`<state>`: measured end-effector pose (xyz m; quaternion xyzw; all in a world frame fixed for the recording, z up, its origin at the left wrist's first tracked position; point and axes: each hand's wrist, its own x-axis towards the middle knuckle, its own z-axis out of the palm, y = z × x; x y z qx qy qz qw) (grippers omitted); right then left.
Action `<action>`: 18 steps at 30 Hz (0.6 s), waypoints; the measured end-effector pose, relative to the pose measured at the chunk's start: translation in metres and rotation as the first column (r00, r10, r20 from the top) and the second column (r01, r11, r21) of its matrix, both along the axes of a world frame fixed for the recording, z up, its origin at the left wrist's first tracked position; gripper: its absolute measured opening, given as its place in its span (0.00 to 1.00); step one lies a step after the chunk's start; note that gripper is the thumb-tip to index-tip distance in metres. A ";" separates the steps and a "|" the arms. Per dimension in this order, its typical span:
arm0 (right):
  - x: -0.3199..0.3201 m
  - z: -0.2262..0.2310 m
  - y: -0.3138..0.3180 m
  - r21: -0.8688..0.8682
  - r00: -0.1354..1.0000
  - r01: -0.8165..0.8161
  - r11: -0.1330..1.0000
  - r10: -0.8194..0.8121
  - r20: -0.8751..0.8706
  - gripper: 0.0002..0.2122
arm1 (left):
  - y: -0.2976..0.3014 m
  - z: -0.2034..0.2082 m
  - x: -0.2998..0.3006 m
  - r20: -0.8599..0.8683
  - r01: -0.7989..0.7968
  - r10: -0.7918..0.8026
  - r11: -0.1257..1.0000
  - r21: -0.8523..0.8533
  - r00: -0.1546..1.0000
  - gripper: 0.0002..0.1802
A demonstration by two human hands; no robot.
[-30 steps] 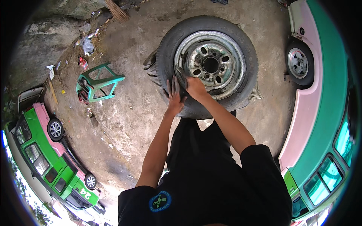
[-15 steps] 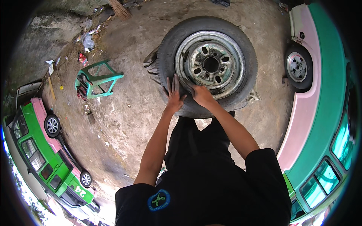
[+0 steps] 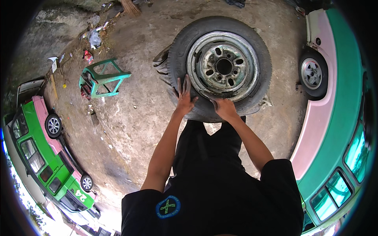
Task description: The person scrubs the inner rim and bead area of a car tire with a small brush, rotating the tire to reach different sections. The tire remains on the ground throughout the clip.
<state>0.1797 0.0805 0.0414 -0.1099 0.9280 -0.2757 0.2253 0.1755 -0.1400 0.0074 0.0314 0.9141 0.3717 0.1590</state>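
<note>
Both hands are staying planted on the worn black tyre with its rusty grey steel rim point(image 3: 222, 67), lying on the dirt ground point(image 3: 138, 106); the left hand point(image 3: 184, 98) is sliding up, fingers spread flat, the right hand point(image 3: 223, 108) pressing the near sidewall.

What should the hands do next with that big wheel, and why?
Probably curl the fingers under the worn black tyre. The left hand lies flat and open on its rubber, the right hand rests at the grey steel rim, so neither seems to grip it.
</note>
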 end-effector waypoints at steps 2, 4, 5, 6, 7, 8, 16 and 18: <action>-0.007 -0.004 0.004 0.045 0.999 -0.039 0.998 0.040 -0.030 0.13 | 0.001 0.002 0.000 0.004 -0.012 0.012 0.999 -0.033 1.000 0.63; -0.016 -0.006 0.006 0.019 0.995 -0.068 0.997 0.069 -0.070 0.12 | 0.002 0.003 0.000 0.042 -0.014 0.017 0.998 -0.058 0.999 0.63; -0.019 -0.005 0.008 -0.039 0.988 -0.089 0.995 0.083 -0.133 0.12 | 0.002 0.004 0.000 0.050 -0.013 0.016 0.998 -0.058 0.999 0.63; -0.020 -0.004 0.011 0.006 0.993 -0.095 0.995 0.095 -0.073 0.11 | 0.002 0.005 -0.001 0.046 -0.012 0.015 0.998 -0.063 0.999 0.63; -0.020 -0.002 0.014 -0.008 0.991 -0.106 0.994 0.105 -0.080 0.11 | 0.002 0.006 -0.002 0.045 -0.012 0.015 0.998 -0.057 0.999 0.63; -0.018 0.001 0.018 0.005 0.991 -0.108 0.994 0.108 -0.077 0.11 | 0.003 0.006 -0.002 0.035 -0.015 0.017 0.998 -0.057 0.999 0.63; -0.012 0.005 0.036 0.061 0.985 -0.140 0.988 0.133 0.109 0.15 | 0.006 0.003 0.000 0.019 -0.021 0.023 0.996 -0.085 1.000 0.66; -0.013 0.005 0.038 0.041 0.987 -0.132 0.990 0.127 0.098 0.15 | 0.004 0.003 0.000 0.027 -0.018 0.020 0.997 -0.075 0.999 0.66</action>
